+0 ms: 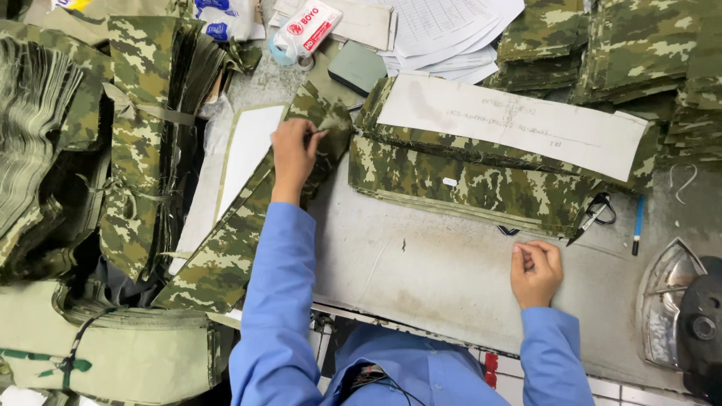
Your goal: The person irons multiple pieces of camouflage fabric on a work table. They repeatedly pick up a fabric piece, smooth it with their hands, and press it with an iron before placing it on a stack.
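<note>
Counter: grey, scuffed counter [451, 278] crowded with cut camouflage cloth, seen from above; bundles tied with strips fill its left side, more stacks sit along the far right.
Cloth piece: long camouflage strip [226, 248] running diagonally from the near-left edge up toward the middle, its far end under the left hand [293, 154].
Stack: flat pile of camouflage panels [481, 188] just right of the strip's far end, with a long paper pattern [511, 124] lying on top.
Handling: the strip looks light, limp and thin, likely to fold or slide on the layers below; by my judgement a pinch at its end or edge is the place to take it, with nothing fragile about it.
Left hand: arm in a blue sleeve reaches forward, wrist straight, fingers [310, 140] closed in a pinch on the top corner of the strip.
Right hand: right hand [535, 272] rests on the bare counter near the front edge, well apart from the cloth, fingers curled into a loose fist; whether something small is held inside, I cannot tell.
Nearby: thread snips [594, 214] and a blue pen [638, 222] lie beyond the right hand; an iron [688, 308] sits at the right edge; loose printed sheets [444, 30] lie at the far side.
</note>
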